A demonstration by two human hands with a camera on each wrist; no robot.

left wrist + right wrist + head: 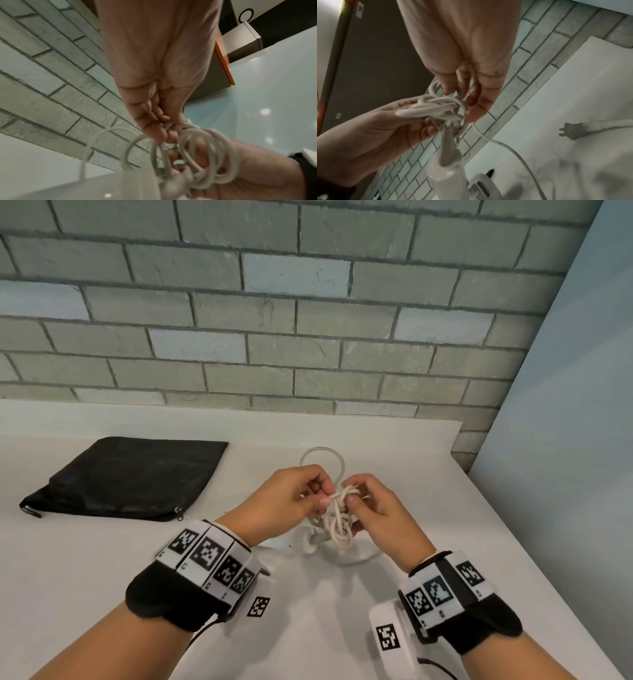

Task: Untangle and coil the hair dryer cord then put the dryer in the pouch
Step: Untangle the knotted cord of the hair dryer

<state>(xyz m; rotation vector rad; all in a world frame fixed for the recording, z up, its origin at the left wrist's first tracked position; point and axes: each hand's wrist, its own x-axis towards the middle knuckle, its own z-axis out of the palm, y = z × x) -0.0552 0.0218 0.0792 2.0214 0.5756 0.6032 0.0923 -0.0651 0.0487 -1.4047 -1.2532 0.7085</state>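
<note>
Grey brick wall (pixel 267 313) behind a white worktop (pixel 445 508). Counted: 1 black zip pouch (pixel 130 477), lying flat at far left, well apart from both hands; 1 white cord (pixel 337 518), knotted into a tangle; 1 plug (pixel 571 130), 2 prongs, lying on the worktop in the right wrist view; 1 white dryer, handle (pixel 447 174) seen hanging below the tangle in that view.

Left hand (pixel 291 501): thumb and forefinger pinch a strand at the top of the knot. Right hand (pixel 380 511): fingers (pixel 452 86) curled round the knot from the other side, thumb pressing it. Tangle sits between the two hands, raised off the worktop; 1 loose loop (pixel 322 457) lies beyond the fingertips.

Both wrists carry bands w/ black-and-white square markers (pixel 209 553); no readable writing.
</note>
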